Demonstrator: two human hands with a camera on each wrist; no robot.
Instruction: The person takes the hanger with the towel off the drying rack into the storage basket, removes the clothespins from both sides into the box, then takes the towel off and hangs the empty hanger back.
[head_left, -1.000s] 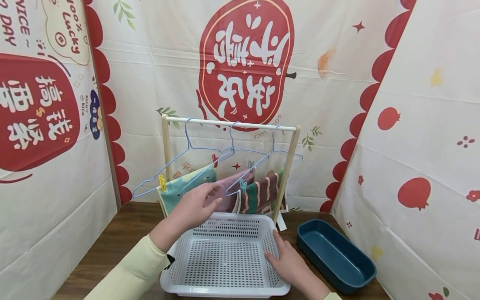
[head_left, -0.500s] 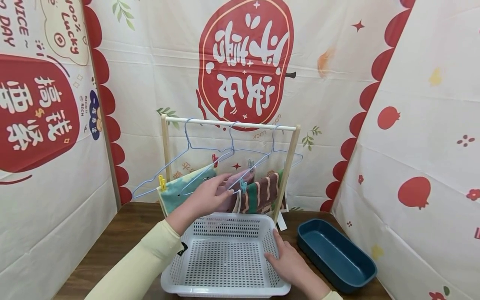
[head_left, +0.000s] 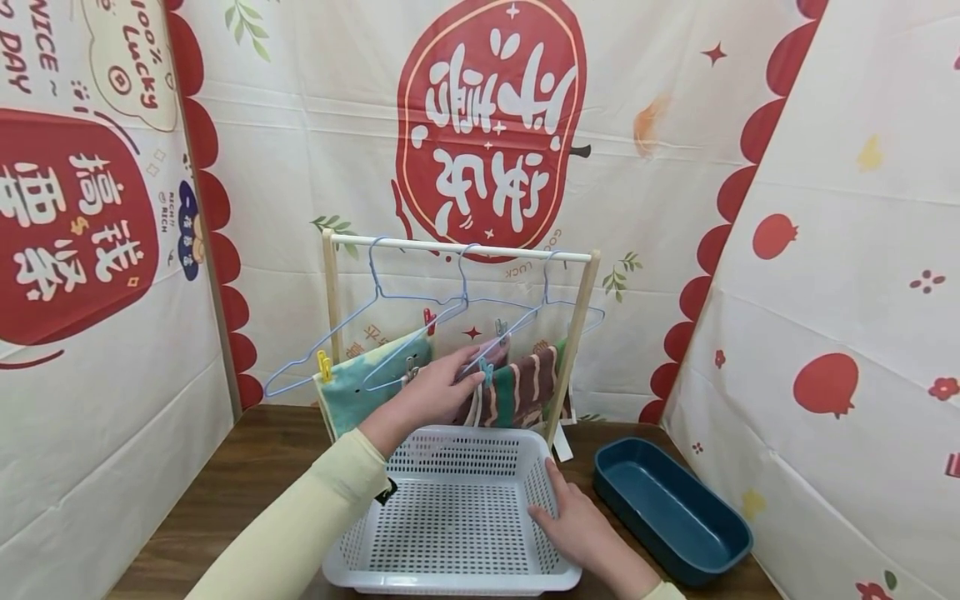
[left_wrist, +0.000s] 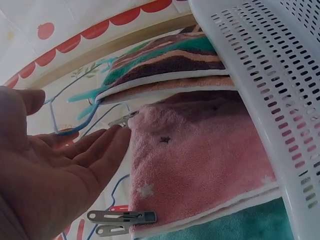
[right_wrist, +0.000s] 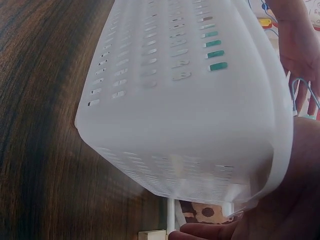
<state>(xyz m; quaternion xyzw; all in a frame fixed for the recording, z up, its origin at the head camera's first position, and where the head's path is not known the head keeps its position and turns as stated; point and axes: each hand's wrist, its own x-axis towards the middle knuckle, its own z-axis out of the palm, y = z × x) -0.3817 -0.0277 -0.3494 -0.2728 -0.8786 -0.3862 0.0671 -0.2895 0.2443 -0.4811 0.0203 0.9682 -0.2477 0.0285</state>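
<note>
My left hand reaches over the white perforated basket to the hanging towels. Its thumb and fingers are spread around a blue wire hanger's end, with no grip visible in the left wrist view. Fingertips lie beside or against the edge of a pink towel, which grey clothespins hold. A brown-and-green striped towel hangs to the right, a blue clothespin on its corner. My right hand grips the basket's right rim, thumb inside, fingers outside.
The small drying rack behind the basket carries three blue hangers. A teal towel hangs at left with yellow and red clothespins. A dark blue tub stands right on the wooden table. Printed cloth surrounds everything.
My left hand has moved right and slightly up, from the pink towel's front toward the blue clothespin. A grey clothespin now shows behind it. The right hand stays on the basket.
</note>
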